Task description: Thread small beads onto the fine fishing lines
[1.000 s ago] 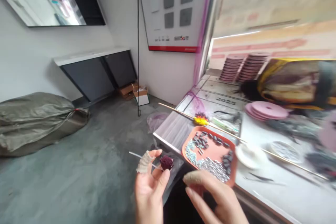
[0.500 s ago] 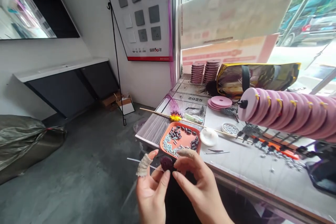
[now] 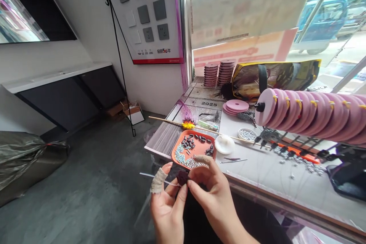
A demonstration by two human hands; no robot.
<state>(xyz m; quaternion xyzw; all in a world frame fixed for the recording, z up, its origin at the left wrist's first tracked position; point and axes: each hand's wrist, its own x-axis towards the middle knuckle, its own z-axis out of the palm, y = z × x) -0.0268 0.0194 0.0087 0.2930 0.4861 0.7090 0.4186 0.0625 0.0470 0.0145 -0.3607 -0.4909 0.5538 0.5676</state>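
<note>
Between my two hands is a small, round, dark maroon piece [image 3: 182,178]; its exact kind is too small to tell. My left hand [image 3: 169,207] pinches it from the left with the thumb and lower fingers, while its tape-wrapped index finger points up. My right hand [image 3: 213,192] closes on the piece's right edge with thumb and fingertips, its index finger wrapped too and arched above. A thin white strip [image 3: 146,175] passes behind the left index finger toward the piece. Just beyond the hands lies an orange tray [image 3: 201,144] with black, silver and pale blue small parts.
On the table stand a white dish [image 3: 225,145], a bowl of silver beads [image 3: 247,135] and tweezers [image 3: 233,160]. A rod with a yellow tuft [image 3: 188,124] crosses behind the tray. Pink spools [image 3: 309,114] on a rack fill the right side. Loose beads lie below it.
My right fingers have drawn in against the dark piece, closing the small gap to the left thumb. The whole view has shifted slightly, and a blue vehicle shows outside.
</note>
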